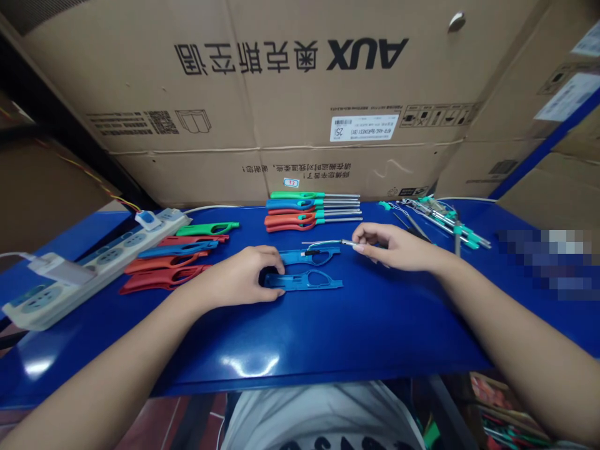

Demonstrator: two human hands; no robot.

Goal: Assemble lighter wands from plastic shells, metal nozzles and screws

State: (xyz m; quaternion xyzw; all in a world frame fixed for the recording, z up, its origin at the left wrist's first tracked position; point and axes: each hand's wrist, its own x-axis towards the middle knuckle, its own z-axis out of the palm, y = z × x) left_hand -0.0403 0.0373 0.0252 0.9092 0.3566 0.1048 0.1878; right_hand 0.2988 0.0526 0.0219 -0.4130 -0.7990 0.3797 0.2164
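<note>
Two blue plastic handle shells lie side by side on the blue table (328,337): the near shell (312,280) and the far shell (313,255). My left hand (246,275) rests on their left ends, fingers curled over them. My right hand (391,245) pinches the end of a thin metal rod with a wire (328,243), which lies across the far shell.
Empty shells in red, blue and green (173,262) lie left of my hands. Assembled lighters with metal tubes (309,211) lie behind. Loose rods with green parts (438,219) sit at the back right. A white power strip (94,262) lies far left. Cardboard boxes (290,94) stand behind.
</note>
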